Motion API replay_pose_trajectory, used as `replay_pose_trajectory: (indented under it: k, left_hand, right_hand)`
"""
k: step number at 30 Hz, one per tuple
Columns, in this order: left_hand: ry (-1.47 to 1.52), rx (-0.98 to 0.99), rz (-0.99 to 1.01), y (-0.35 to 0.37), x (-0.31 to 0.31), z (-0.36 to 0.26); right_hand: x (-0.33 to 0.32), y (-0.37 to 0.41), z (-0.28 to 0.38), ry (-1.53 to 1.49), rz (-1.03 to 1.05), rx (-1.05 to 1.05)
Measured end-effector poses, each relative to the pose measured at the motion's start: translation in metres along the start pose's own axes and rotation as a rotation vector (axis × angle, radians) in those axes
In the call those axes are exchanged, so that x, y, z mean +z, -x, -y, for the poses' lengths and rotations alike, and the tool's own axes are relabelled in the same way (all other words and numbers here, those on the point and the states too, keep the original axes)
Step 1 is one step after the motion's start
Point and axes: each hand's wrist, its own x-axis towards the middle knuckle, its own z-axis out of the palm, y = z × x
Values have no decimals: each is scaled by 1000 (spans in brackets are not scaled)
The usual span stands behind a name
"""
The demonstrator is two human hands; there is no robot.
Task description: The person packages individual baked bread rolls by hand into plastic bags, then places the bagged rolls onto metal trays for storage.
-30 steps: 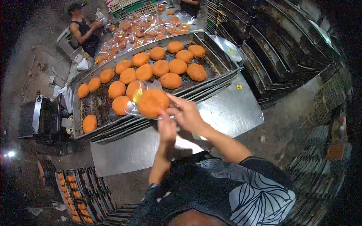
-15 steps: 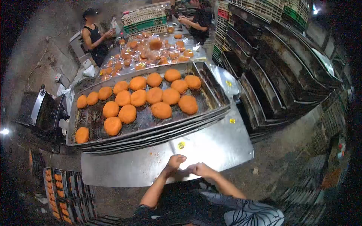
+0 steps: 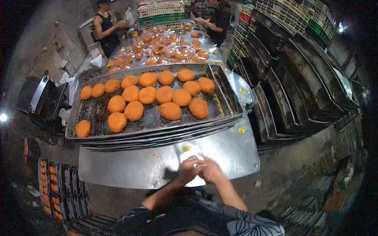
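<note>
My left hand and my right hand meet at the near edge of the steel table. Both pinch a clear plastic bag with a yellow sticker, which lies flat on the table just beyond my fingers. Behind it stands a stack of dark baking trays. The top tray carries several round orange buns. The nearest bun is about a hand's length past the bag.
Bagged buns cover the far end of the table, where two people work beside plastic crates. Empty trays are stacked on the right. A dark machine stands at left, and bun-filled racks sit low left.
A second ago my hands held a bagged bun above the tray. That bun has left my hands. They dropped to the table's near edge and now grip a flat empty bag.
</note>
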Motion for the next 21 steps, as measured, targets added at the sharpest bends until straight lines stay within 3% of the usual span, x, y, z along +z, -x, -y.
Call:
replay_pose_trajectory:
  k: [1, 2, 3, 4, 6, 7, 8, 10, 12, 13, 14, 16, 18, 21]
  left_hand:
    - [-62, 107, -40, 2, -2, 7]
    - [-120, 214, -82, 6, -4, 15]
    - [67, 0, -245, -2, -17, -4]
    - [250, -213, -411, -16, -33, -21]
    - [1156, -278, -610, -28, -75, -12]
    - [1224, -378, -468, -24, -108, -8]
    - [1293, -476, -319, -22, -138, -4]
    - [1120, -290, -753, -25, -166, 20]
    - [1083, -236, -940, -24, -201, 17]
    - [1084, -143, -941, -27, -212, 2]
    - [1092, -195, -1029, -30, -219, -16]
    - [1151, -97, -1077, -25, -241, 0]
    - [1176, -60, -1150, -25, -256, -2]
    - [1280, -84, -1204, -29, -263, 4]
  right_hand:
    - [-8, -21, 12, -319, -72, 40]
    - [-16, -35, 55, -883, -116, 105]
    - [-23, -49, 98, -1448, -208, 149]
    - [-15, -56, 125, -1813, -140, -50]
    - [32, -67, 122, -1932, 247, 85]
    - [58, -71, 121, -1797, 367, 220]
    - [62, -73, 135, -1378, 320, 113]
    - [48, -116, 143, -55, -214, -472]
    - [35, -164, 150, 813, -766, -402]
    - [27, -186, 150, 700, -508, -263]
    - [23, -201, 146, 575, -252, -128]
    - [25, -218, 132, 445, -205, -70]
    - [33, -180, 152, 327, -366, -209]
    - [43, -123, 192, 216, -654, -599]
